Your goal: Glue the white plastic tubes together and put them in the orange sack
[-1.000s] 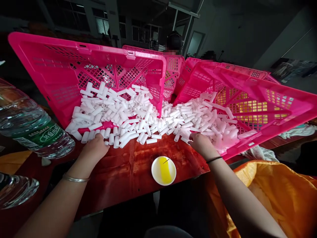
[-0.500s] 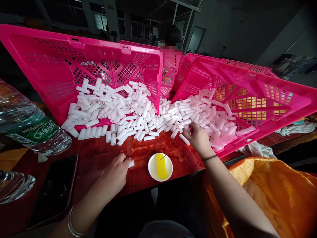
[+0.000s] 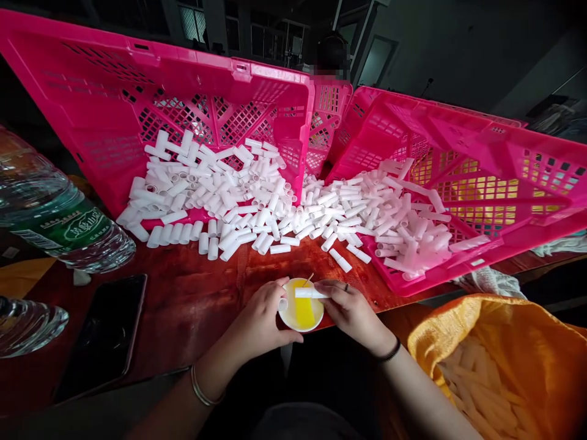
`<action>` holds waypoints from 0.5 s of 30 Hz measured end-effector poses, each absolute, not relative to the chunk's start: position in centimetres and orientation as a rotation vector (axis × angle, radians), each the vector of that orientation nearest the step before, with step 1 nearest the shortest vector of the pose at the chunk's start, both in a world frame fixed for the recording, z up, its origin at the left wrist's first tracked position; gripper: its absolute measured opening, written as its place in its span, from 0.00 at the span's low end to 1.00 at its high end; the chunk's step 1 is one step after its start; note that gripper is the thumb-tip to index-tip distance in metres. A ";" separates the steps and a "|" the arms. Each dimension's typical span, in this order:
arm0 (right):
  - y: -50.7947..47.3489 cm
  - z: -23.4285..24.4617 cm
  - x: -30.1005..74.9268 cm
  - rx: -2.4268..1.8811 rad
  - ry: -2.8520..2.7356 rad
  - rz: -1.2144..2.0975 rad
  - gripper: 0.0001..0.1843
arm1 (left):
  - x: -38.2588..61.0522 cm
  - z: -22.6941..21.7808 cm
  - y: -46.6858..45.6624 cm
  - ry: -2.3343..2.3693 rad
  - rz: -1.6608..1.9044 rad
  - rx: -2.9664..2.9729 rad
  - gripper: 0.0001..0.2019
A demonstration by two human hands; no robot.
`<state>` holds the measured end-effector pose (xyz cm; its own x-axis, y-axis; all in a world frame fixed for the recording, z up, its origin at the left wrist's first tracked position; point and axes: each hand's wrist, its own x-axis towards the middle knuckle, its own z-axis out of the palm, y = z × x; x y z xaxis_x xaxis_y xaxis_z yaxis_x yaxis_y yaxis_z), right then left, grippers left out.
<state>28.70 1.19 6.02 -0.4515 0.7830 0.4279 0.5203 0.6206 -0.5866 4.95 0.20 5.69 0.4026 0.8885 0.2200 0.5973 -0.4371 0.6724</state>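
Note:
My left hand is closed around a short white plastic tube, whose open end faces right. From the other side, my right hand pinches a second white tube, which lies level and points left. Both tubes are over a small white dish at the table's front edge. In the dish is a yellow patch, and a thin stick leans out of it. A large pile of loose white tubes spreads beyond my hands.
Two pink crates lie tipped toward me, with tubes spilling onto the red table. At left are a water bottle and a phone. An orange sack holding tubes stands at right. A person's head shows behind the crates.
My right hand has come back from the pile to the dish, bringing a tube. My left hand has moved right, up to the dish, with its tube. The view has shifted slightly.

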 end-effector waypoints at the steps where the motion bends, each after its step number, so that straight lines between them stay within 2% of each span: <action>1: 1.3 5.7 28.7 -0.989 -2.175 0.413 0.16 | 5.1 5.6 0.3 1.280 0.787 2.170 0.37; 4: 1.2 5.5 28.8 -0.956 -2.176 0.338 0.15 | 5.1 5.4 0.4 1.301 0.801 2.162 0.39; 9: 0.4 6.4 28.7 -1.153 -2.075 0.620 0.16 | 4.9 5.6 0.3 1.266 0.780 2.151 0.34; 15: 0.3 5.7 28.4 -0.980 -2.146 0.384 0.12 | 4.9 5.8 0.3 1.223 0.813 2.152 0.31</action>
<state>28.45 0.28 5.67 -0.4395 0.7469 0.4990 0.5278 0.6643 -0.5294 4.86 0.32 5.77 0.4090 0.8805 0.2397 0.5614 -0.4499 0.6946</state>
